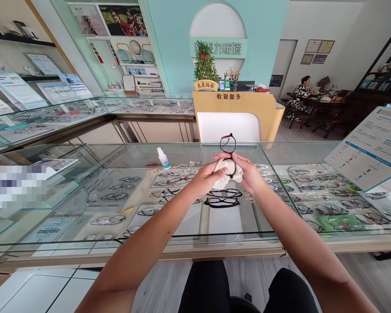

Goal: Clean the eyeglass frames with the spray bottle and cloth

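Observation:
A pair of dark round-lensed eyeglasses [227, 144] is held upright above the glass counter, one lens over the other. My left hand [211, 172] pinches a cream cloth [222, 179] against the lower lens, its thumb pressed on the front. From the other side, my right hand [247, 171] grips the frame and the cloth's right edge. The cloth hides part of the lower lens and several fingertips. A white spray bottle [163, 158] with a blue label stands on the counter, left of my hands. Beneath them, black eyeglasses [222, 201] lie in the display case.
The glass-topped display case [84, 156] runs across in front of me, with rows of eyeglasses inside. A slanted sign [371, 148] stands at right, and papers [16, 187] at left. Beyond is a wooden cashier desk [270, 117]; a seated person [299, 99] is far right.

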A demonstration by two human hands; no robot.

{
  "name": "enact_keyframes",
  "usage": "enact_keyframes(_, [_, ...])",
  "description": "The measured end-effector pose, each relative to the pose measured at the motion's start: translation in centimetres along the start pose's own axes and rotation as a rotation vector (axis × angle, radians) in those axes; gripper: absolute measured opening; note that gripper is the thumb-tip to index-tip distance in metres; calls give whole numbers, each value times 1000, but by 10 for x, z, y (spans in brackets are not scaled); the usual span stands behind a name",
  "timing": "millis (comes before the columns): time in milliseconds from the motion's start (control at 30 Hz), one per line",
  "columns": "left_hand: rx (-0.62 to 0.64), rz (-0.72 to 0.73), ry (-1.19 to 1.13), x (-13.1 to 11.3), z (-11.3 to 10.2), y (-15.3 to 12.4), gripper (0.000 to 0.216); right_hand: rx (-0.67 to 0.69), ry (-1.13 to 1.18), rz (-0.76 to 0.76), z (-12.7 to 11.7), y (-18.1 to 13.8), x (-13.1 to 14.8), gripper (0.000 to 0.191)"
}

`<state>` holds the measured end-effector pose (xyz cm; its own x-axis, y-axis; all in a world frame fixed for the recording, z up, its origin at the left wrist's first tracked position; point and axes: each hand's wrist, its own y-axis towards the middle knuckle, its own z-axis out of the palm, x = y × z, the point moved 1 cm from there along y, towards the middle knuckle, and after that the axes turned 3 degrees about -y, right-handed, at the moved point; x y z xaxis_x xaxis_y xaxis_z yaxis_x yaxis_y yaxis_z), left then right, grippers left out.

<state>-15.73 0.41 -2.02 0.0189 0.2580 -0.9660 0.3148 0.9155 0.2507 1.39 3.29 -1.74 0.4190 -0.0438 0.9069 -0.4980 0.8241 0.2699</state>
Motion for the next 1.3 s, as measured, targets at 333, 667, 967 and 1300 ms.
enact_keyframes(333, [-98, 36, -25, 2, 12, -1, 61, 16, -18, 0, 4, 0, -4, 55])
enact_keyframes(667, [-312, 142, 28, 4, 22, -4, 68, 66, -40, -43, 12, -3, -6, 50])
enact_keyframes(967, [-338, 174, 58, 2, 22, -5, 77, 43, -6, -37, 12, -3, -5, 50])
enact_keyframes(1300, [-162, 126, -55, 4, 18, -4, 73, -90, 80, -32, 6, 0, -3, 48])
